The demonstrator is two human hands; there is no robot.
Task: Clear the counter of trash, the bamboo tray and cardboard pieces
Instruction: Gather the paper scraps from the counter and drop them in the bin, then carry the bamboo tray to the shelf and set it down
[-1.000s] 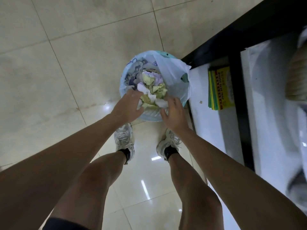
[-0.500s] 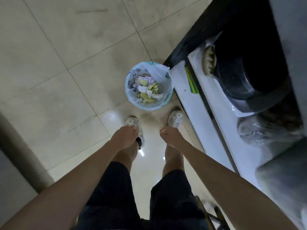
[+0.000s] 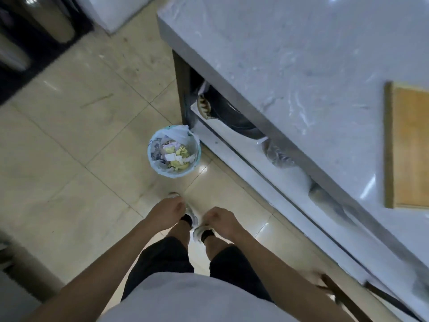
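The pale marble-patterned stone bench (image 3: 301,54) is filling the far right of the view, running from far left toward near right; the glossy beige floor tiles (image 3: 69,147) are lying below it to the left; on the bench's right edge the flat rectangular bamboo tray (image 3: 409,145) is resting, partly cut off by the frame, with bare stone around it; no cardboard pieces are showing here. On the floor, just beside the bench's base, the small round bin lined with a pale plastic bag (image 3: 174,154) is standing upright, holding crumpled yellow and white paper trash (image 3: 177,156). Nearer, the left hand (image 3: 166,212) and the right hand (image 3: 219,219) are hanging low over the person's shoes, well apart from bin and tray; the fingers of both are curling loosely inward and appear to be gripping nothing, though blur is making this uncertain. Judging from this, the trash is looking binned and the tray is coming next; turning right, taking it by two opposite edges and lifting it level is likely serving best, since a one-handed grab at a corner is risking a tilt.
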